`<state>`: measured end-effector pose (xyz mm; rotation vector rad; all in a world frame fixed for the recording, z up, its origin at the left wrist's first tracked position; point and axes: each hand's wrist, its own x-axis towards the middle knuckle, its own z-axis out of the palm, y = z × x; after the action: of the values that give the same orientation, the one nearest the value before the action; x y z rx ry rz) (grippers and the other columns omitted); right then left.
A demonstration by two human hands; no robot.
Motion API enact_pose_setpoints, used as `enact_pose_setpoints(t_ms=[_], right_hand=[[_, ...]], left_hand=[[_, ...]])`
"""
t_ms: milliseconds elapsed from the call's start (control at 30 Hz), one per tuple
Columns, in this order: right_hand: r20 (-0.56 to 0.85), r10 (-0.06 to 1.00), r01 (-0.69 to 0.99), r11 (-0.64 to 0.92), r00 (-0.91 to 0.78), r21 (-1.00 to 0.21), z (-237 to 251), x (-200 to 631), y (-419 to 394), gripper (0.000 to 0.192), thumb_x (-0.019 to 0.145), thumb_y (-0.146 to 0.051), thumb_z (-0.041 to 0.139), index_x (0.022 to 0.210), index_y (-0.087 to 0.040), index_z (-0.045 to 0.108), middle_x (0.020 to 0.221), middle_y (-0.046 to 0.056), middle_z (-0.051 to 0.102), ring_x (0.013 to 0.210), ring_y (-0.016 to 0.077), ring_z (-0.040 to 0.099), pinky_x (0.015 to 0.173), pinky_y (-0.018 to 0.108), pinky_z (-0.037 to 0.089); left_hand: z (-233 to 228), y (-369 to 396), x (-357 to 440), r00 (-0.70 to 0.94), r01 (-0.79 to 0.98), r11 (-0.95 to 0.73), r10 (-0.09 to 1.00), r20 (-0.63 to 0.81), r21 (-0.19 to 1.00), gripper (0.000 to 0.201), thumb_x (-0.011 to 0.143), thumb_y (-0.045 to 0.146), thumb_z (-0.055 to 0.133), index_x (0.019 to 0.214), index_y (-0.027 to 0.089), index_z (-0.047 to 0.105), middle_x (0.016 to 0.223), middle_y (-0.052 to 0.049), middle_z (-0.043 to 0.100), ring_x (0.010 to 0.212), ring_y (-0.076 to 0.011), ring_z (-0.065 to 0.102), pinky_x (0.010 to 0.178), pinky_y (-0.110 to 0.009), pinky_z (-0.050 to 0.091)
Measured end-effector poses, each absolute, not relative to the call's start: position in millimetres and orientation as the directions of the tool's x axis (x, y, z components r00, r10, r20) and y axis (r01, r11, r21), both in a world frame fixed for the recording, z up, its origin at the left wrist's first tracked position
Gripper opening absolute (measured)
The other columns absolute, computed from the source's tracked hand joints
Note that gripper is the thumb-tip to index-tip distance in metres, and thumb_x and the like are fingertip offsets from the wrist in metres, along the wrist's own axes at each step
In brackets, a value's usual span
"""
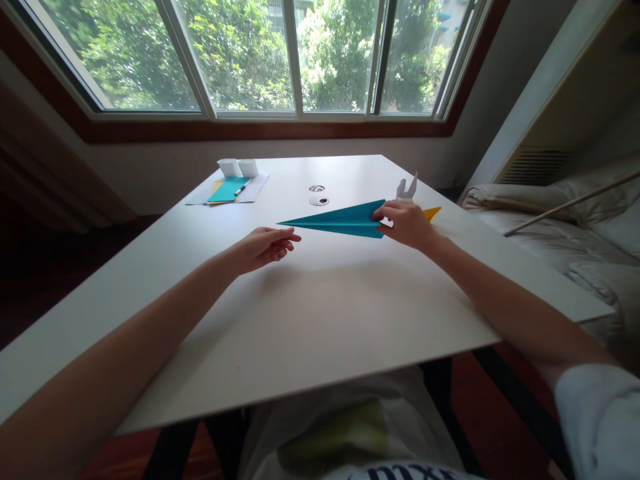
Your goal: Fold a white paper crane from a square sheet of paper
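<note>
Blue folded-paper dart (340,219): above the smooth white tabletop (310,333), between its side edges. Right hand (405,223): pinching the dart's wide tail, apparently to keep it level. Left hand (267,250): loosely open, seemingly grasping nothing, beside the pointed nose; contact unclear.

Across the front of your pale shirt (425,430), below its olive-green print (340,433), runs bold dark lettering (413,473). The bottom edge of your view cuts it off; you can pick out what looks like an "x", but you cannot read the whole word.
</note>
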<state>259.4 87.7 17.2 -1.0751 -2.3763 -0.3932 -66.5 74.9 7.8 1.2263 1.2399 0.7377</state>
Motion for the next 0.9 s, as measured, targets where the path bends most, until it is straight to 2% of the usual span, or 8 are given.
enact_pose_setpoints(t_ms=[133,300,400,500,600,767,833,900], right_hand=[[0.61,0.483,0.694,0.703,-0.629,0.159,11.8,254.2,85.6,0.014,0.08,-0.025,0.054,0.084,-0.018,0.065,0.084,0.006,0.067,0.073,0.0192,0.059,0.068,0.031,0.042],[0.651,0.353,0.639,0.72,-0.672,0.27,6.0,253.1,84.8,0.017,0.085,-0.027,0.05,0.089,-0.019,0.065,0.085,0.006,0.066,0.068,0.0164,0.059,0.064,0.03,0.043],[0.651,0.303,0.615,0.72,-0.696,0.323,5.6,254.5,85.5,0.019,0.087,-0.028,0.048,0.09,-0.019,0.065,0.085,0.006,0.067,0.071,0.0166,0.06,0.066,0.03,0.044],[0.657,0.31,0.615,0.73,-0.688,0.299,5.8,254.4,86.0,0.019,0.087,-0.029,0.049,0.09,-0.019,0.065,0.085,0.006,0.067,0.072,0.0169,0.061,0.067,0.03,0.045],[0.669,0.402,0.639,0.756,-0.625,0.142,5.1,252.9,86.3,0.017,0.085,-0.03,0.051,0.086,-0.02,0.065,0.085,0.005,0.066,0.067,0.0154,0.06,0.066,0.03,0.045],[0.635,0.635,0.582,0.74,-0.439,-0.337,0.8,252.4,91.4,0.019,0.079,-0.034,0.058,0.088,-0.018,0.064,0.082,0.005,0.065,0.064,0.0126,0.058,0.059,0.027,0.047],[0.549,0.755,0.529,0.649,-0.358,-0.546,-2.5,252.5,95.3,0.026,0.077,-0.039,0.06,0.089,-0.017,0.065,0.08,0.005,0.065,0.064,0.0132,0.058,0.058,0.027,0.048],[0.391,0.87,0.439,0.491,-0.302,-0.753,-6.3,251.0,98.9,0.032,0.074,-0.045,0.062,0.087,-0.017,0.065,0.079,0.005,0.064,0.065,0.0136,0.058,0.058,0.028,0.048]], left_hand=[[7.7,67.4,-51.1,0.262,-0.049,0.38,0.897,-0.355,0.924,0.024,0.083,0.031,0.058,0.083,0.009,0.069,0.065,-0.006,0.063,0.047,-0.0058,0.053,0.043,-0.013,0.046],[11.1,61.4,-42.1,0.211,-0.216,0.384,0.916,-0.341,0.898,0.021,0.085,0.023,0.055,0.081,0.007,0.068,0.058,-0.005,0.062,0.044,-0.006,0.055,0.04,-0.012,0.046],[11.2,62.0,-41.4,0.186,-0.275,0.395,0.916,-0.355,0.877,0.024,0.086,0.025,0.053,0.08,0.006,0.067,0.055,-0.005,0.061,0.042,-0.0065,0.054,0.038,-0.012,0.046],[9.4,63.8,-41.3,0.151,-0.298,0.391,0.92,-0.361,0.871,0.019,0.085,0.019,0.053,0.078,0.006,0.065,0.053,-0.005,0.061,0.041,-0.007,0.055,0.038,-0.013,0.046],[8.2,64.3,-40.3,0.127,-0.314,0.369,0.929,-0.346,0.875,0.016,0.083,0.016,0.054,0.071,0.008,0.061,0.052,-0.004,0.061,0.04,-0.0074,0.054,0.038,-0.013,0.045],[7.2,63.8,-39.8,0.051,-0.335,0.244,0.969,-0.241,0.91,0.015,0.083,0.014,0.054,0.068,0.011,0.054,0.051,-0.003,0.059,0.04,-0.0072,0.053,0.04,-0.015,0.045],[4.8,64.3,-40.7,0.028,-0.333,0.184,0.982,-0.185,0.925,0.014,0.082,0.014,0.055,0.069,0.011,0.054,0.051,-0.002,0.059,0.042,-0.0071,0.052,0.041,-0.015,0.044],[0.7,64.7,-41.4,0.026,-0.325,0.116,0.993,-0.114,0.939,0.013,0.08,0.016,0.058,0.069,0.012,0.054,0.051,-0.001,0.058,0.044,-0.0075,0.052,0.042,-0.016,0.043]])
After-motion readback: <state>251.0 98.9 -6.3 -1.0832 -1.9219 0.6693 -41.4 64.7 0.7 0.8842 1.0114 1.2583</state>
